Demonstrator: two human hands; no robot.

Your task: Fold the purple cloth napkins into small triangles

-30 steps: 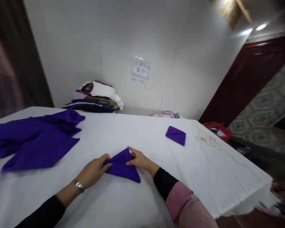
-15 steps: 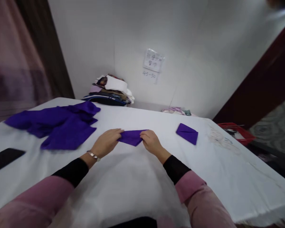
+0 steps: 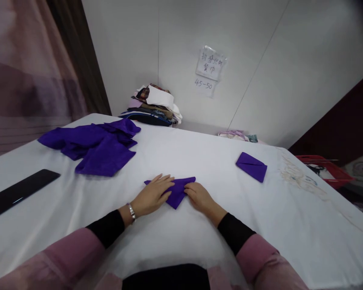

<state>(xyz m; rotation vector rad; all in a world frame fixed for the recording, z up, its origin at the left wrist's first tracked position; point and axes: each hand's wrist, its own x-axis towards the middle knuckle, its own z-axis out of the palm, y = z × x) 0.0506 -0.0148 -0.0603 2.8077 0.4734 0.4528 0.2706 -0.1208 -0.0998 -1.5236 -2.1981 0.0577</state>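
A folded purple cloth napkin [image 3: 179, 191] lies on the white-covered table [image 3: 181, 229] in front of me, with a point towards me and a long edge on the far side. My left hand [image 3: 153, 196] rests flat across its left part, fingers stretched out, hiding much of that side. At the right edge, my right hand [image 3: 203, 200] has its fingers curled in and pinches the cloth. To the right is another purple napkin [image 3: 251, 166], folded into a neat flat shape with a slanting seam. A loose heap of purple cloths [image 3: 99, 147] spreads at the left.
A dark flat slab [image 3: 21, 193] lies on the table's left side. Stacked folded fabrics [image 3: 154, 105] stand by the wall, and more cloth [image 3: 237, 135] sits at the far edge. A red basket [image 3: 335, 177] is beyond the right edge. A handwritten sign [image 3: 210, 64] hangs on the wall.
Both hands held the napkin by its ends before. Now it lies with a point towards me, my left hand has flattened onto it, and my right hand grips its right edge. The view has shifted.
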